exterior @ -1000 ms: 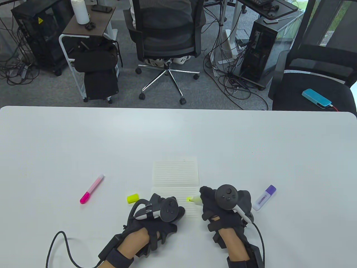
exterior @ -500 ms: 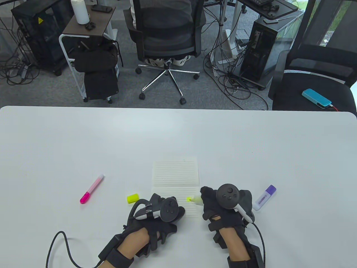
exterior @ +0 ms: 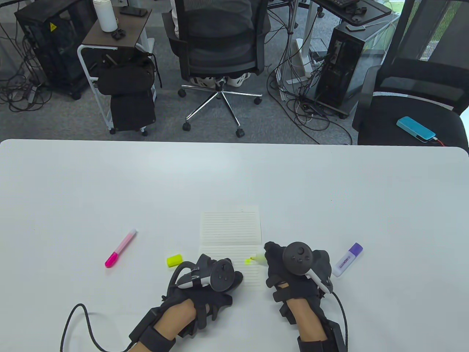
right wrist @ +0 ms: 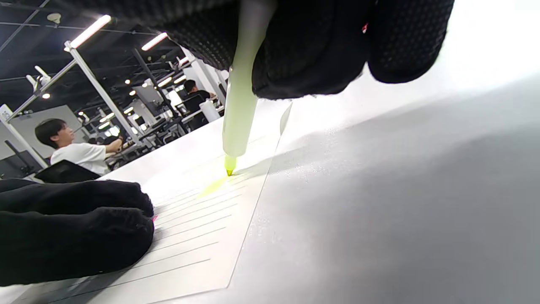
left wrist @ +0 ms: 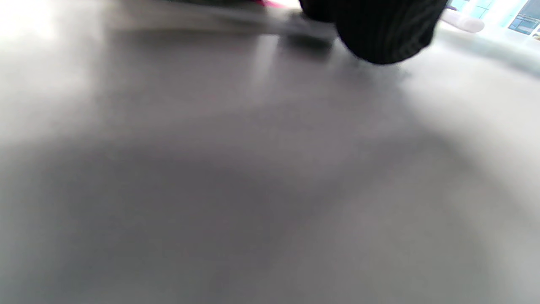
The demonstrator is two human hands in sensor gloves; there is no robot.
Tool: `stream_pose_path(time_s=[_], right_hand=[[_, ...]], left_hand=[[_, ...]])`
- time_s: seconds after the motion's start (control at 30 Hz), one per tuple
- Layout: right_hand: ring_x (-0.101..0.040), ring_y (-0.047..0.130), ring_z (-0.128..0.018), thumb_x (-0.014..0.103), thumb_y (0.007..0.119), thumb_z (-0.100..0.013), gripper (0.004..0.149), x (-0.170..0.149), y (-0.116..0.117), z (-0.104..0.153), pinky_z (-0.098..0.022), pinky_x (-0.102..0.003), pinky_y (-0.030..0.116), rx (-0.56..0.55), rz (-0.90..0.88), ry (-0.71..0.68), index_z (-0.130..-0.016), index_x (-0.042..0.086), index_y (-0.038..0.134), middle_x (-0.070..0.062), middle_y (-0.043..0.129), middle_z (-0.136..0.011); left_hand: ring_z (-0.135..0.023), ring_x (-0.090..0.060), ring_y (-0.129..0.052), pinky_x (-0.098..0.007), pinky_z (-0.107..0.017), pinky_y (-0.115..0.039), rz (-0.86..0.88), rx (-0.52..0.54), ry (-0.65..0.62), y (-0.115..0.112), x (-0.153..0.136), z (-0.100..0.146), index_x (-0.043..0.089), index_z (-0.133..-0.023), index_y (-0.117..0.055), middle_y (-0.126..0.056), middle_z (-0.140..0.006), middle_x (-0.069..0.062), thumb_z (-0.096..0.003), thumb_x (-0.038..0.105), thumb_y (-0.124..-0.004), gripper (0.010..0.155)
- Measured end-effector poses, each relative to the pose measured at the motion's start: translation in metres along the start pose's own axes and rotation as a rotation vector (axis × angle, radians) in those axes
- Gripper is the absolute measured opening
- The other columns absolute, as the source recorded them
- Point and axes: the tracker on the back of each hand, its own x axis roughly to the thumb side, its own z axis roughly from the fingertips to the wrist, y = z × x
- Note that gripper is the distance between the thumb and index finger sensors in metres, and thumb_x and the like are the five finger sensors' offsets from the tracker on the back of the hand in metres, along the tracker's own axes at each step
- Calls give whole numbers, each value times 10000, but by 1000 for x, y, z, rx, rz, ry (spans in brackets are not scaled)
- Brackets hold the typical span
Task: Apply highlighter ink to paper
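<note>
A lined paper sheet lies near the table's front edge; it also shows in the right wrist view. My right hand grips an uncapped yellow highlighter, whose tip touches the paper beside a short yellow mark. In the right wrist view the highlighter stands steep with its tip at the mark. My left hand rests flat on the sheet's lower left part, fingers pressing it down. The yellow cap lies left of the sheet.
A pink highlighter lies on the table to the left. A purple-capped highlighter lies just right of my right hand. The left wrist view is blurred, showing table surface and one fingertip. Chairs stand beyond the far edge.
The highlighter tip has moved slightly up and to the right on the paper, leaving a small yellow mark behind it. My left hand has not moved.
</note>
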Motion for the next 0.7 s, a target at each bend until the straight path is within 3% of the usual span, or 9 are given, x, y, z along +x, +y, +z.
stream_pose_path(time_s=[0.07, 0.23, 0.37, 0.53, 0.7], right_hand=[[-302, 925, -456, 311, 751, -640, 378, 0, -3, 2, -562, -586, 743, 46, -4, 6, -994, 182, 781, -165, 913, -740], [-301, 920, -478, 316, 739, -649, 383, -1, 1, -2, -571, -584, 736, -11, 8, -2, -1011, 190, 761, -161, 899, -763], [-302, 924, -460, 312, 748, -642, 379, 0, -2, 0, -564, -587, 741, 51, -15, 5, -997, 182, 776, -163, 910, -744], [-301, 919, -482, 316, 738, -649, 382, 0, 2, -2, -573, -584, 734, -22, 15, 1, -1010, 194, 761, -161, 897, -766], [-302, 924, -461, 312, 749, -642, 377, 1, -2, 1, -563, -587, 741, 42, -4, 2, -994, 183, 781, -163, 909, -745]], left_hand=[[-1025, -335, -361, -535, -711, -471, 0, -1, 0, 0, 0, 0, 413, -1065, -447, -281, -1153, -17, -442, 518, -753, 702], [-1025, -335, -361, -536, -711, -470, 2, 0, 1, 0, 0, 0, 413, -1064, -449, -282, -1152, -16, -442, 516, -754, 701], [-1025, -335, -361, -534, -711, -470, 2, 0, 1, 0, 0, 0, 413, -1064, -450, -283, -1152, -15, -442, 513, -757, 701], [-1025, -334, -360, -535, -711, -470, 2, -1, 1, 0, 0, 0, 413, -1064, -450, -282, -1152, -15, -440, 516, -755, 702], [-1025, -335, -360, -535, -711, -469, 2, -1, 0, 0, 0, 0, 414, -1064, -449, -281, -1152, -15, -442, 511, -758, 701]])
